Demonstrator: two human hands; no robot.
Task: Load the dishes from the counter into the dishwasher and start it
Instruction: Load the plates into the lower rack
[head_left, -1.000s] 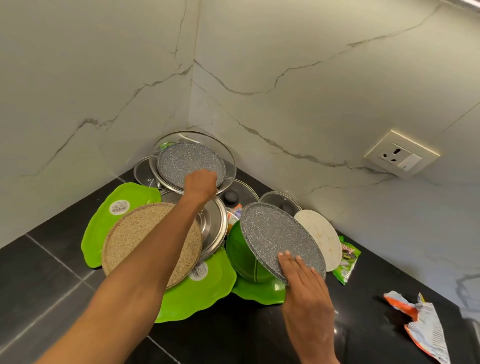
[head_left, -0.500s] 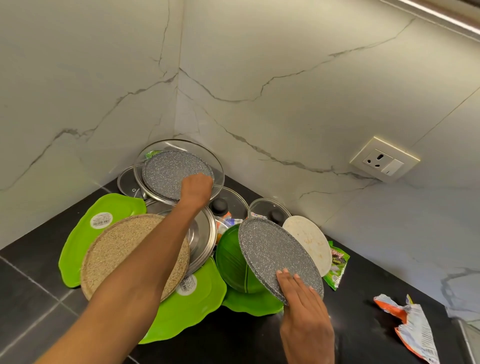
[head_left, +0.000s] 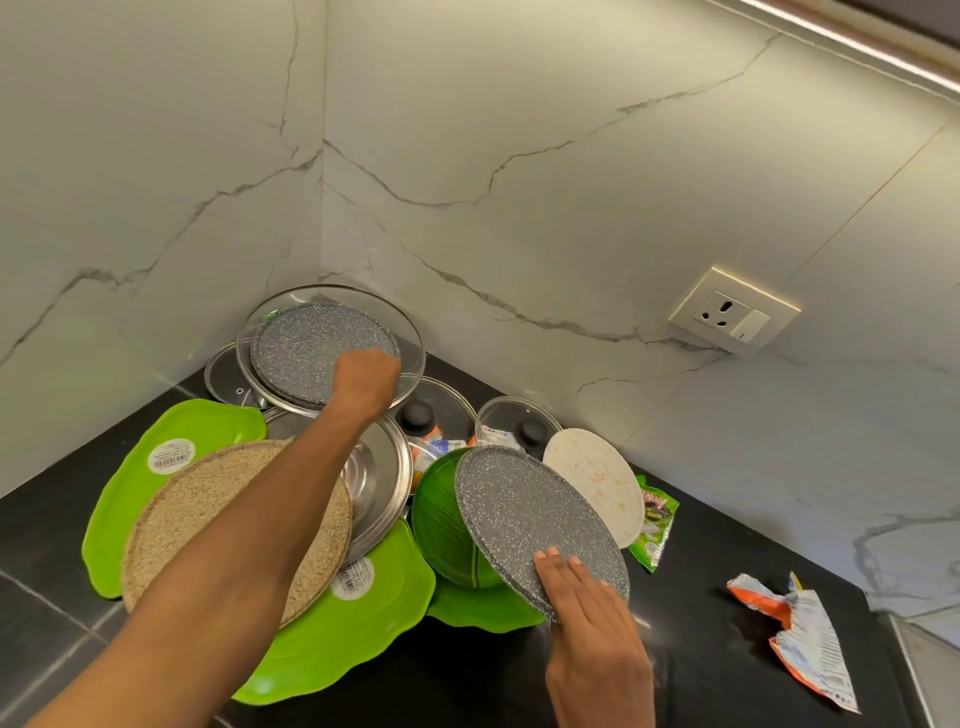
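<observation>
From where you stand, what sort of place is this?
Most likely a home kitchen: a black tiled counter piled with green leaf-shaped plastic plates, glass pot lids with black knobs and speckled grey round plates, with a white wall socket above.

Left arm stretched far forward, left hand (head_left: 366, 382) curled round the far grey plate (head_left: 306, 353), right hand (head_left: 587, 613) straight-fingered.

Black counter (head_left: 701, 675), green plates (head_left: 332, 649), crumpled wrapper (head_left: 800, 634), green packet (head_left: 654, 525)
</observation>
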